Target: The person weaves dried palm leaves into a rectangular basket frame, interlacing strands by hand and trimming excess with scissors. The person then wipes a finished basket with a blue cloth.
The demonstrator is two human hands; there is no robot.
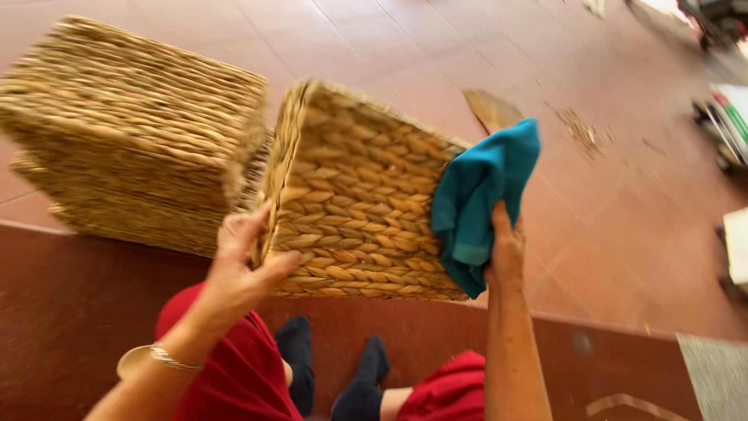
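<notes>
Right now I'm mid-wipe: my left hand (241, 261) grips the rim of the woven basket (358, 195), held tilted above my knees, while my right hand (505, 253) presses the teal cloth (479, 199) to its side. Next, I'd judge, steady strokes across the weave.

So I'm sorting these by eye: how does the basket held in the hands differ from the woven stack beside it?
The held basket is off the floor and tilted, gripped at its edge by the left hand; the woven stack rests on the floor, untouched. The held basket is a single piece; the stack looks like several layered pieces. The right hand presses a teal cloth against the held basket, none against the stack. Both are the same tan braided weave.
</notes>
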